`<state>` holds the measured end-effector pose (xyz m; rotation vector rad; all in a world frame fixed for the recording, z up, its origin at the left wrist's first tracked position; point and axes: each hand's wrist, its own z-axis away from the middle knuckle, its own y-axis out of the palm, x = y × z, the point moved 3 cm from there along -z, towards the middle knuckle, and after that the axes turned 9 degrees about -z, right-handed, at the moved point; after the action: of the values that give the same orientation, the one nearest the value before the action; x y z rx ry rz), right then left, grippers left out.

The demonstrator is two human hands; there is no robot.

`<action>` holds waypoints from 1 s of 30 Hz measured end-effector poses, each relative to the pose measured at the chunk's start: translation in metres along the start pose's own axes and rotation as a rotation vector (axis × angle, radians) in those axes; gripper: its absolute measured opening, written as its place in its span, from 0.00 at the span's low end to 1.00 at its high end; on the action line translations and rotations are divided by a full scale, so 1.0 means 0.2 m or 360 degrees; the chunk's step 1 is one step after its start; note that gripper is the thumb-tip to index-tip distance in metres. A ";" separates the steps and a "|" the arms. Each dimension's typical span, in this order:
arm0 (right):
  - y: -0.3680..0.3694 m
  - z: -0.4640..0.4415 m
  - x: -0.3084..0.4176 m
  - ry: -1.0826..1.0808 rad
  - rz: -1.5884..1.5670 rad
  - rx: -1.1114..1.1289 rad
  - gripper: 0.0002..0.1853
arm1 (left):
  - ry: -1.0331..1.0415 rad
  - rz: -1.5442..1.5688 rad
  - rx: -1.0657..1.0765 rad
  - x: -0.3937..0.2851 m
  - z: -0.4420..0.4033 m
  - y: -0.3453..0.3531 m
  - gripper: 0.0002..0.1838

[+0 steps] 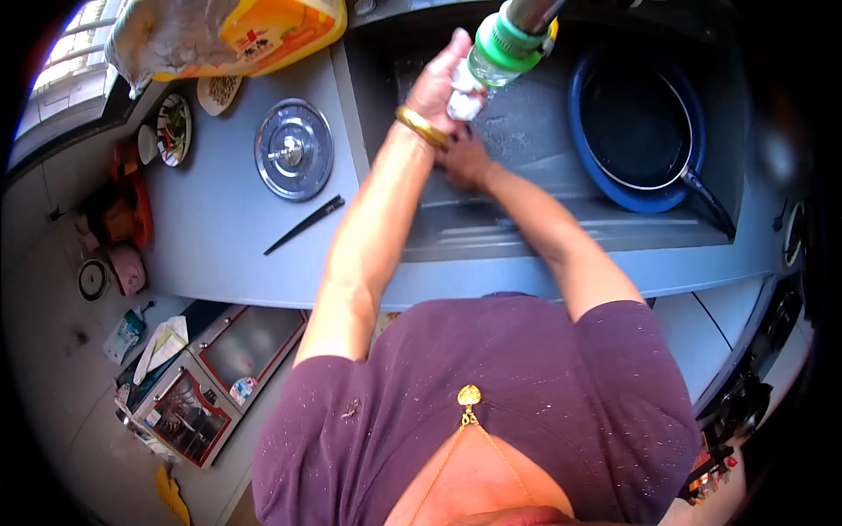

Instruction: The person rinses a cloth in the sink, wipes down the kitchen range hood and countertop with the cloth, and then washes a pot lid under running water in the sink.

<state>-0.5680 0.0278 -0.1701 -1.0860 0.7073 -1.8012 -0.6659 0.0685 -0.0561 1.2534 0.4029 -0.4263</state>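
Note:
My left hand [436, 91], with a gold bangle [421, 127] on its wrist, is under the green tap head [509, 46] over the dark sink [526, 188]. Its thumb is stretched out and apart. A bright white patch covers the palm and fingers; whether it is running water, foam or an object, I cannot tell. Just below the left wrist, my right hand [465, 161] is close to or touching it. The right fingers are dark, smeared and partly hidden behind that wrist.
In the sink's right side, a black frying pan [636, 131] sits in a blue basin [586, 162]. Left on the counter [219, 228] are a glass lid [295, 149], black chopsticks [304, 225], a plate of food [174, 130] and a yellow-orange package [281, 39].

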 end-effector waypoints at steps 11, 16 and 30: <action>-0.32 0.26 -0.67 0.0947 -0.2317 -0.0571 0.26 | -0.0011 0.0539 0.0181 0.13 0.02 0.26 0.16; -0.60 0.54 -0.83 0.0803 -0.1552 -0.0862 0.25 | 0.0188 -0.0049 -0.0247 0.08 0.04 0.23 0.12; -1.37 0.93 -1.47 0.0710 -0.1946 -0.2165 0.38 | 0.0487 0.0599 0.0001 0.02 0.09 0.36 0.39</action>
<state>-0.4473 0.4085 0.0221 -2.3599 1.9999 -2.5845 -0.6243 0.0696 0.0060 1.3642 0.4124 0.0875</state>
